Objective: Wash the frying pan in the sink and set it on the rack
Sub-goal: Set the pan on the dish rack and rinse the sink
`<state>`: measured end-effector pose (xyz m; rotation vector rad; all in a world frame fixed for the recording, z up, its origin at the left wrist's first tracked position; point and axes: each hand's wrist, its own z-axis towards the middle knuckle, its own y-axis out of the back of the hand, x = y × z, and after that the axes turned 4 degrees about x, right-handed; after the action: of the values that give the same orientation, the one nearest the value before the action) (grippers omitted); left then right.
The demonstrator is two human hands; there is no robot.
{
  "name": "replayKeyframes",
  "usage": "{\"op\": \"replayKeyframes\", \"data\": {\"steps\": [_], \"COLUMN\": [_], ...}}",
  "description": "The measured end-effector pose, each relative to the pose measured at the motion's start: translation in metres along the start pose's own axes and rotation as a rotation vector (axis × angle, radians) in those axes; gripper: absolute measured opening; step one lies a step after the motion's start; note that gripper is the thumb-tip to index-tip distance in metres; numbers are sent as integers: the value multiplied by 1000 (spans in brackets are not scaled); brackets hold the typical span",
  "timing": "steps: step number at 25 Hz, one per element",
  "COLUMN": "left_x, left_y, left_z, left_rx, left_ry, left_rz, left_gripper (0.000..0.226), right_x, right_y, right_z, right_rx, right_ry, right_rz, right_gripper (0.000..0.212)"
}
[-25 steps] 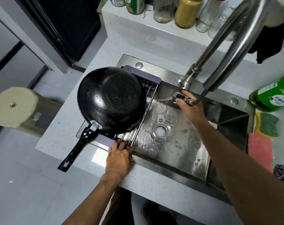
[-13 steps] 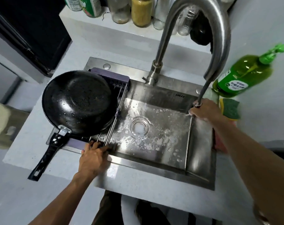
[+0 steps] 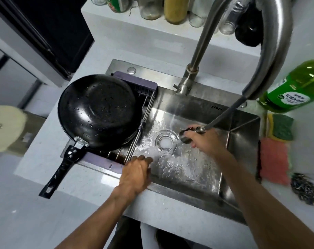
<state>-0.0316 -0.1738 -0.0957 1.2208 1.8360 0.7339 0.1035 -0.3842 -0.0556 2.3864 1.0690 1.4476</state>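
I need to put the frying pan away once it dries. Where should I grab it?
Grip the frying pan by its long black handle, coming from the near-left. The pan lies upside down on the rack, and the handle juts free past the sink edge over the counter.

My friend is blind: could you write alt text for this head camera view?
A black frying pan lies upside down on the rack over the sink. The right hand holds the pull-out sprayer above the drain; the left hand rests at the rack's front edge.
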Motion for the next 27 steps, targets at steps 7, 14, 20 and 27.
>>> {"op": "replayKeyframes", "data": {"steps": [7,14,20,27], "left_x": [-9,4,2,1], "left_y": [-38,-47,-49,-45], "left_z": [67,86,81,76], "left_rx": [199,257,217,159], "left_ry": [15,45,21,-12], "left_rz": [-103,-87,-4,-13], "left_gripper": [34,41,31,32], "right_x": [-12,-10,-11,-9], "right_y": [-20,-32,-29,-37], "right_z": [43,52,47,44], "right_rx": [0,6,-21,-7], "right_ry": [8,-37,-58,-9], "right_rz": [19,102,64,34], "right_gripper": [14,9,13,15]}}
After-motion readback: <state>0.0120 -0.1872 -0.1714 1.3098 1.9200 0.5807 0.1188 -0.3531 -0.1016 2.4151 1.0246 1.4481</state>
